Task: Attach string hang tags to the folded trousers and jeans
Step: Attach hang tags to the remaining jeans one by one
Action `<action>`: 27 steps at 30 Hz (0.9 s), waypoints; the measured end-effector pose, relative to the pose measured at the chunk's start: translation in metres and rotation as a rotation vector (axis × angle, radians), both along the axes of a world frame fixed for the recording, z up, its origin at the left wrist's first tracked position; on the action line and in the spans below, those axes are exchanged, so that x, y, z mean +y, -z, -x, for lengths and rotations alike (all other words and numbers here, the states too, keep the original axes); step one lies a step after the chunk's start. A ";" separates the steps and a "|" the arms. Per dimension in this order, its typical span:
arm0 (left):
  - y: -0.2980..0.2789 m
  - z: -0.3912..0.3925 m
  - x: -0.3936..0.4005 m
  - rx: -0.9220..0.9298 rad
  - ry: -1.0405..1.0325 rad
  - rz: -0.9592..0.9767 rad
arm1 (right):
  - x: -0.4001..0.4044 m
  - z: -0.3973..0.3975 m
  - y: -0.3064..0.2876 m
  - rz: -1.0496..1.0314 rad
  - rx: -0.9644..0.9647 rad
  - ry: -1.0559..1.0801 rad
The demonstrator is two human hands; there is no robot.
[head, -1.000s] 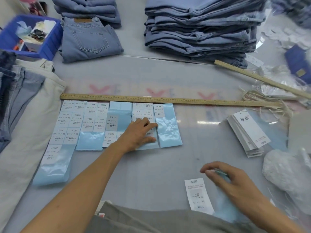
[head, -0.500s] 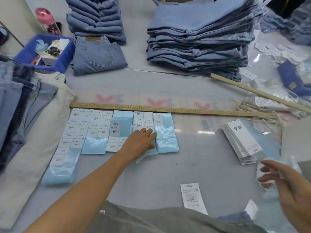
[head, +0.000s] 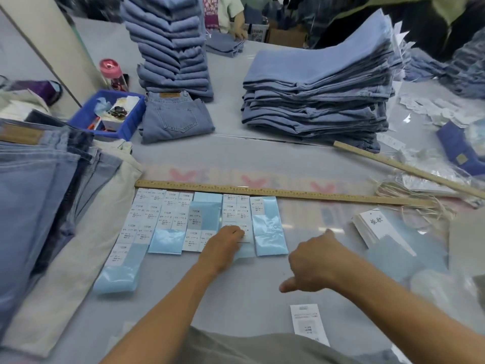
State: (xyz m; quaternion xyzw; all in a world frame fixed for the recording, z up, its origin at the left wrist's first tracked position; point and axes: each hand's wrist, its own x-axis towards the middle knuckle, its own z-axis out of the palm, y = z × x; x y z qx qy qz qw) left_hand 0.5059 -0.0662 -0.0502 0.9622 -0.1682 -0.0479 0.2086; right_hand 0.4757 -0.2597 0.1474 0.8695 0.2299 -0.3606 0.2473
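Grey table (head: 236, 158) is covered with work: size stickers on blue backing strips (head: 267, 224) are laid in rows just below a wooden ruler (head: 275, 192) near the middle. The left hand (head: 223, 248) is pressed flat, fingers straight, on one sticker sheet. The right hand (head: 312, 261) is held loosely curled and empty just right of the strips. The hang tags (head: 372, 225) are stacked toward the right edge, nearer the right hand, their long axis slanting toward the near right corner. Folded jeans (head: 315, 101) are piled at the far side.

Your left hand (head: 223, 246) reaches forward on a bare, outstretched arm, palm down, fingers (head: 239, 233) straight and flat. Your right hand (head: 313, 261) hovers just beside it, back up, fingers loosely curled under, thumb pointing left, holding nothing.
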 end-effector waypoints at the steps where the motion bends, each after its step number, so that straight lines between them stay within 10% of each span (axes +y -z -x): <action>1: 0.000 0.000 0.001 -0.020 0.017 -0.009 | 0.008 -0.005 0.015 -0.116 -0.022 0.002; 8: 0.003 -0.001 0.011 -0.173 0.000 0.003 | 0.032 -0.052 0.135 -0.880 -0.273 0.471; 27: 0.023 0.017 0.021 -0.313 -0.079 0.017 | 0.025 -0.075 0.197 -0.966 -0.289 0.027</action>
